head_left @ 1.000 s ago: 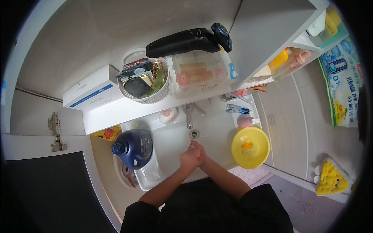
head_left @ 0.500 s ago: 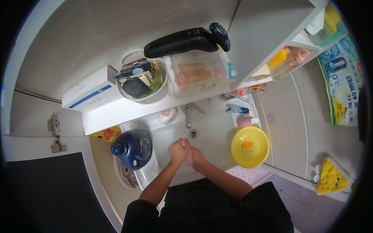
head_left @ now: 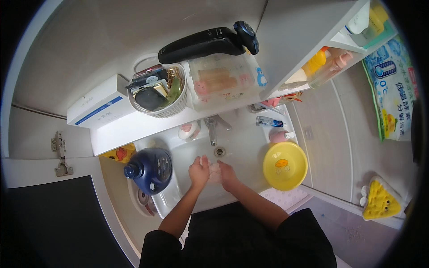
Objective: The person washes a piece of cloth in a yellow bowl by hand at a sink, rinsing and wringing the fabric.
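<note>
A small pale pink cloth-like thing [head_left: 215, 173], crumpled and wet-looking, stretches between my two hands over the white sink [head_left: 250, 165]. My left hand [head_left: 199, 172] is closed on its left end, thumb upward. My right hand [head_left: 228, 175] grips the other end, fingers curled round it. Just beyond the hands lie the round drain [head_left: 219, 152] and the chrome faucet [head_left: 212, 131]. Whether water is running cannot be made out. Part of the cloth is hidden by my fingers.
A dark blue detergent jug [head_left: 154, 172] stands left of the sink, a yellow basin [head_left: 286, 174] on its right. Behind the basin are a pink pump bottle [head_left: 280, 136] and a tube [head_left: 269, 121]. Above the faucet, a shelf [head_left: 134, 131] carries a basket [head_left: 176, 107], a box and a black shaver [head_left: 201, 44].
My hands have moved apart, and more of the pale pink cloth shows between them. The whole view has shifted slightly.
</note>
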`<state>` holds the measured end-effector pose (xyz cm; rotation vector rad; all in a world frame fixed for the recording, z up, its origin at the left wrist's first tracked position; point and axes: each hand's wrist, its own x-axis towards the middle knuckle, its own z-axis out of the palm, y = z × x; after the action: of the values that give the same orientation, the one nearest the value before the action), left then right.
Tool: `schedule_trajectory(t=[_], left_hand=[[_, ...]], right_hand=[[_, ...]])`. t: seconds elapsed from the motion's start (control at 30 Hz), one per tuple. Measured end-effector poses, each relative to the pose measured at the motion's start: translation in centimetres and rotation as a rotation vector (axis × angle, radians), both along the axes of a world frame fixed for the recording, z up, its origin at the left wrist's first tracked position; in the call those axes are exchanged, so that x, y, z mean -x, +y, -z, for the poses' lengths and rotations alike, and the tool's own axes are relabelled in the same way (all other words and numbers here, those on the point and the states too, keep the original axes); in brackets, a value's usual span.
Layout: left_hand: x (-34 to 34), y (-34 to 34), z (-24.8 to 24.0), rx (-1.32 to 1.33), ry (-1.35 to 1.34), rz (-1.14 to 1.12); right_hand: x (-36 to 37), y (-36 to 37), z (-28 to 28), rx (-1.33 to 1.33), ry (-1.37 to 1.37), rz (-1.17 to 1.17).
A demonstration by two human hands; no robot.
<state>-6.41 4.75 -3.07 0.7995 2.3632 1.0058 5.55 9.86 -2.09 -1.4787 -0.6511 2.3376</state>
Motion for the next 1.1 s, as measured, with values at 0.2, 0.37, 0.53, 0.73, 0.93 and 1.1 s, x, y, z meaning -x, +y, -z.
schedule_trajectory(t=[0.2,0.37,0.53,0.73,0.93,1.1], left_hand=[[-5.1,0.0,-7.5,-0.3,0.156,0.521],[-2.7,1.6,-3.5,-0.144,0.284,0.291],[-2.0,0.7,-1.8,0.02,0.221,0.146],[-4.1,-0.3,-0.6,-0.257,0.337,0.255],[-3.5,0.1,-3.8,-0.054,0.08,0.184],[-2.7,0.1,-1.8,-0.209,0.187,0.195]], right_hand=[[-1.7,1.2,7.6,0.05,0.161,0.194],[0.4,-1.6,5.0,0.378,0.606,0.37],[1.4,-0.5,-4.4,0.311,-0.036,0.106],[0.8,-2.3,0.3,0.337,0.181,0.339],[0.6,-1.7,2.1,0.08,-0.055,0.07],[0.1,-0.9,2.7,0.267,0.185,0.016]])
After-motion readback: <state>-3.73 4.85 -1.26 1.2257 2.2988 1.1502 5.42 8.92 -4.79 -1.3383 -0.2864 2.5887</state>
